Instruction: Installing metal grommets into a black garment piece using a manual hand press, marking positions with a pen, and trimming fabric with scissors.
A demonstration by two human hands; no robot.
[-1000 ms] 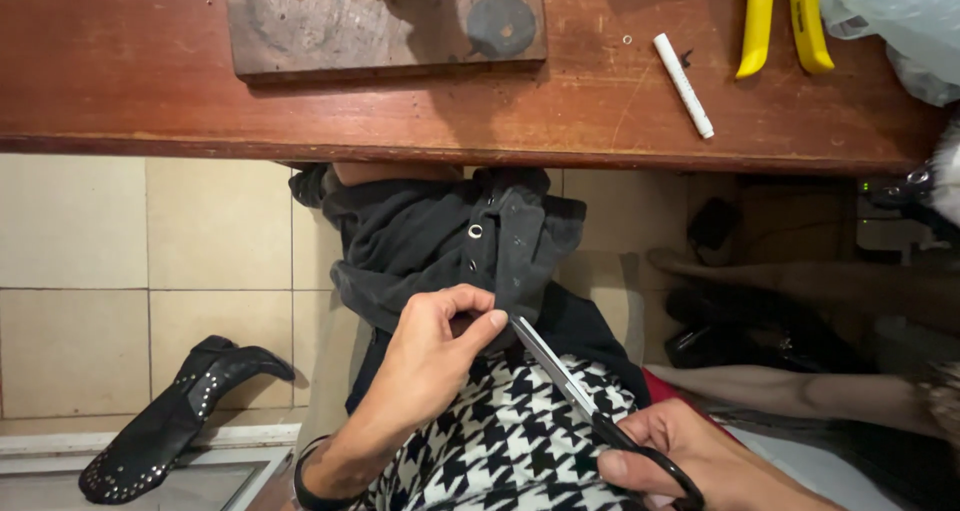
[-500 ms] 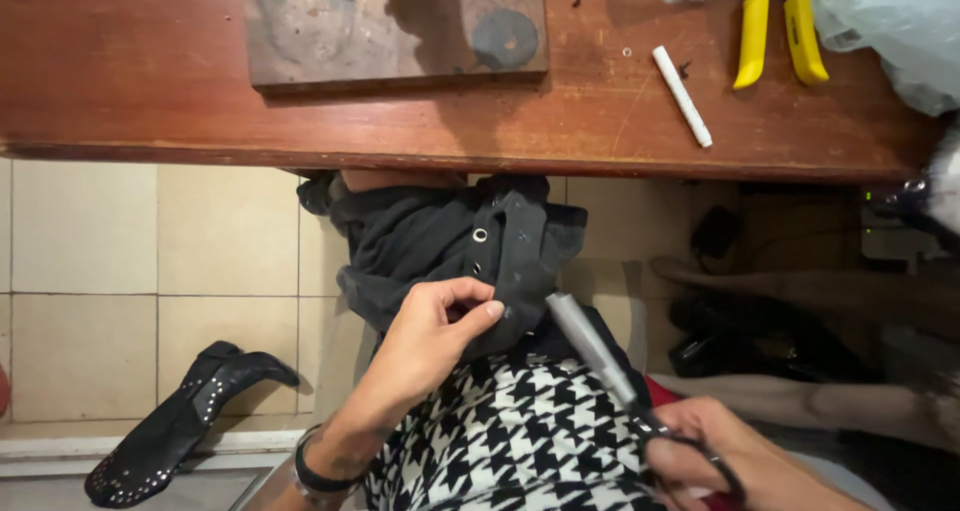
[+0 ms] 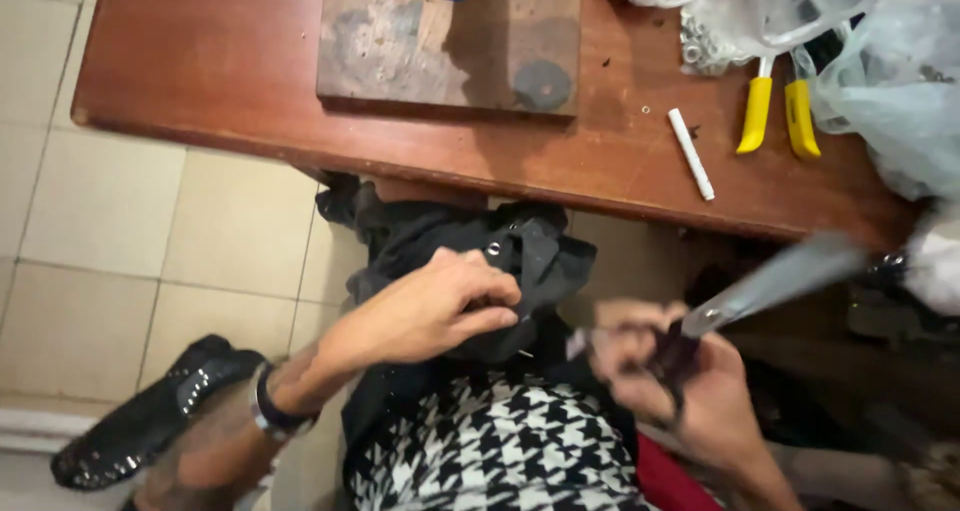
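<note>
Beside yellow-handled pliers (image 3: 778,116), clear plastic bags (image 3: 880,81).

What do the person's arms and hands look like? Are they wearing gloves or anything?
No gloves and no sleeves in view: both hands are bare. The left hand has a dark band, like a watch or bracelet, round its wrist. The right hand looks blurry, and no ring or band can be made out on it.

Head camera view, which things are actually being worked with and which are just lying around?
In use:
left hand gripping the black garment
right hand holding the scissors, blurred

Lying about:
yellow-handled pliers, white stick and grey board on the wooden table
clear plastic bags
black studded shoe on the floor
</note>
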